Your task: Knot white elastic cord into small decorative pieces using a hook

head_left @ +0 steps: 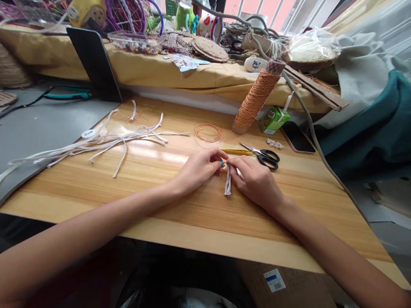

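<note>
A short folded piece of white cord (227, 186) hangs from my right hand (257, 179), whose thumb and finger pinch its top end. My left hand (204, 167) is closed in a pinch right beside it, on what looks like a bit of thin copper wire (225, 162) at the cord's top. The fingertips of both hands almost meet, hiding most of the wire. Just beyond them lie yellow tweezers (237, 151) and black-handled scissors (268, 159). A loose coil of copper wire (208, 133) rests farther back.
Several long white cords (105, 141) spread over the table's left side. A tilted spool of orange twine (258, 100) stands at the back right, near a green drink carton (274, 119) and a phone (298, 137). A grey cable (316, 137) runs down the right side.
</note>
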Motion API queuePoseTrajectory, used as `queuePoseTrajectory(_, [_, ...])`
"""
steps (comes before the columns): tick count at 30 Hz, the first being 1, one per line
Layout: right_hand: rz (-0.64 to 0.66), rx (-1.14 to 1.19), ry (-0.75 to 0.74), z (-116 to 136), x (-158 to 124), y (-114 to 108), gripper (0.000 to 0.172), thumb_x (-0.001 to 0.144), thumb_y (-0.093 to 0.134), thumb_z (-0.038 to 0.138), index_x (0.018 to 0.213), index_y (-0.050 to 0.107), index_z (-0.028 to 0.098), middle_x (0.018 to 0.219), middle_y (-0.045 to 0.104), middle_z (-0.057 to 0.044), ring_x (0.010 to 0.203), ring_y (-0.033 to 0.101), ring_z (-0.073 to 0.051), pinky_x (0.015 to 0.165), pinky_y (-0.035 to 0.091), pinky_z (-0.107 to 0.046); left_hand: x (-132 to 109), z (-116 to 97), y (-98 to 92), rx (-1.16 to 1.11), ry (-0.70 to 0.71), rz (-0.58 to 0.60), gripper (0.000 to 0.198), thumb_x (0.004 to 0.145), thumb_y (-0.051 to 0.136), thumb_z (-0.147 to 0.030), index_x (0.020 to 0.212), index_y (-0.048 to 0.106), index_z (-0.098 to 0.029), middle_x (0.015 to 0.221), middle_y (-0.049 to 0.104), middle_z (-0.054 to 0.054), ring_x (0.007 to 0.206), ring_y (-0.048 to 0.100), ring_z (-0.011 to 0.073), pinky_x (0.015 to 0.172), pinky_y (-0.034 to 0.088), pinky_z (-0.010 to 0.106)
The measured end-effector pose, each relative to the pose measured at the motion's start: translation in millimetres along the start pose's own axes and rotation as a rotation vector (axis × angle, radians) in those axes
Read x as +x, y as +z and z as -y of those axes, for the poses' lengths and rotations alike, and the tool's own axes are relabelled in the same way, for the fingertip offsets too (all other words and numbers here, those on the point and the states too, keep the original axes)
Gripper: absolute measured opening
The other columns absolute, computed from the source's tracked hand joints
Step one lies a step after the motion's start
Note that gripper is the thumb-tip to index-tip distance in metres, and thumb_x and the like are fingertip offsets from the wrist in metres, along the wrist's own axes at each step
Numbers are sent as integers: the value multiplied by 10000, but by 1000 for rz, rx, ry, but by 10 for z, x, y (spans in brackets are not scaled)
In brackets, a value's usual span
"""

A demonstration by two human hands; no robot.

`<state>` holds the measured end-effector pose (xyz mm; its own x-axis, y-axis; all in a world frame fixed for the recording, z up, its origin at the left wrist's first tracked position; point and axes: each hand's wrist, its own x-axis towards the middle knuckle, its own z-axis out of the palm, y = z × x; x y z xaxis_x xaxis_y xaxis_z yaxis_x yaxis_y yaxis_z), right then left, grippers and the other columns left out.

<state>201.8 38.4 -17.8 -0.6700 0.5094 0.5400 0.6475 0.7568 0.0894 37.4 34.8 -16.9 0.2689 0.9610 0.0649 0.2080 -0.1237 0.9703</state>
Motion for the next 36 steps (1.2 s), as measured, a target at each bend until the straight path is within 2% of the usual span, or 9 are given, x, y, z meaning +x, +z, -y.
queuePoseTrajectory(6, [-41,22,-6,-1,6,2,136,808,458,126,841,589,115,791,666,-80,721,618,-175,655,470,-264,0,22,0,-97,15,4,137,747,448,-39,813,552,-100,749,604,20,651,587,80,653,501,223])
queuePoseTrajectory(15, [-107,49,10,-23,-13,-3,125,801,475,120,848,590,107,776,674,-81,687,626,-164,647,479,-256,23,36,17,-171,0,12,142,750,430,-12,788,530,-106,754,593,11,625,575,60,635,501,203])
queuePoseTrajectory(24, [-66,42,12,-13,-18,9,108,793,476,116,809,583,123,774,661,-74,690,611,-162,632,457,-248,20,73,0,-81,66,16,102,729,441,-60,789,473,-136,707,553,-10,605,546,76,612,464,221])
queuePoseTrajectory(27, [-54,1,7,-20,-24,-8,110,791,475,131,789,585,128,752,652,-67,660,597,-160,598,439,-247,15,79,-20,25,109,0,78,725,448,-90,776,463,-148,672,531,-20,611,522,87,603,432,224])
queuePoseTrajectory(31, [-47,-33,-12,-39,-24,-32,168,803,443,152,688,566,140,654,618,-58,582,560,-155,550,412,-251,4,50,-50,181,153,-18,107,727,428,-84,794,479,-151,728,542,-5,694,514,105,641,405,231])
queuePoseTrajectory(36, [-14,-30,5,-64,-24,-45,183,795,431,150,642,531,157,597,581,-44,546,525,-146,534,391,-249,-22,-28,-68,290,183,-12,118,721,415,-67,786,468,-150,722,526,-9,681,497,105,636,386,228])
